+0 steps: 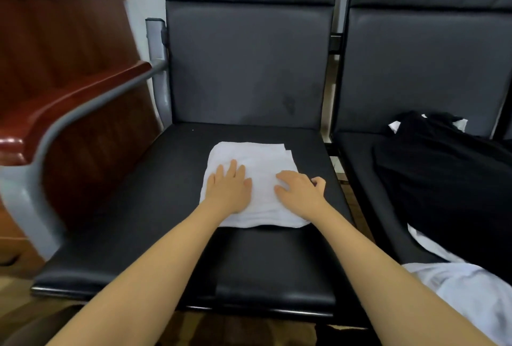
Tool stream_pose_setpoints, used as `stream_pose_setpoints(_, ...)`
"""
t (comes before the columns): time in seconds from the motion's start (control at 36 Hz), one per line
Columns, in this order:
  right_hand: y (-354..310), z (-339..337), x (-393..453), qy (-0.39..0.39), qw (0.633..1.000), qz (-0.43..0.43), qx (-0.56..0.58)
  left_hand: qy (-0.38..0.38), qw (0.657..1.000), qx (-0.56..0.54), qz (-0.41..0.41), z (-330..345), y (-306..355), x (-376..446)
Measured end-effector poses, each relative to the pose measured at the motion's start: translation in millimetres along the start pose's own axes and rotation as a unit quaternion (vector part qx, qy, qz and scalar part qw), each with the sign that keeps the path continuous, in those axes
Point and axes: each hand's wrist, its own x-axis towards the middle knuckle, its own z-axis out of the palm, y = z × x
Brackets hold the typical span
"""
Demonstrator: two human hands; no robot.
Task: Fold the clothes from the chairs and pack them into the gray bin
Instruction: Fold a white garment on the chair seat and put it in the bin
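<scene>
A folded white cloth lies flat on the black seat of the left chair. My left hand presses flat on the cloth's left half, fingers straight. On the cloth's right edge rests my right hand, its fingers curled over that edge. On the right chair's seat lies a crumpled black garment, with a white garment at the lower right. The gray bin is not in view.
A wooden armrest on a gray metal frame bounds the left chair on its left. A dark red wooden cabinet stands behind it. A narrow gap separates the two chairs.
</scene>
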Motion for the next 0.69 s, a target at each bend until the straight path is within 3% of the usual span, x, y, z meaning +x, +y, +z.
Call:
stream_pose_setpoints(0.08,-18,8,6,-0.003,1.000,-0.025,0.009,0.023,1.000,-0.001,-0.004,-4,-27,2)
stream_pose_setpoints(0.22,-41,16,14,0.069,0.988,-0.134,0.019,0.124,0.991,-0.050,0.000,-12,-61,8)
stream_pose_setpoints(0.36,-54,14,14,-0.001,0.972,-0.232,-0.028,0.179,0.981,-0.074,-0.015,-22,-73,5)
stream_pose_setpoints(0.42,-54,14,13,-0.038,0.972,-0.228,-0.041,0.170,0.983,-0.064,0.026,-27,-72,2)
stream_pose_setpoints(0.53,-51,8,10,-0.080,0.979,-0.186,-0.015,0.082,0.990,-0.072,0.092,-34,-68,-14)
stream_pose_setpoints(0.69,-46,8,1,0.008,0.978,-0.174,-0.111,0.049,0.986,-0.037,0.157,-37,-73,-38)
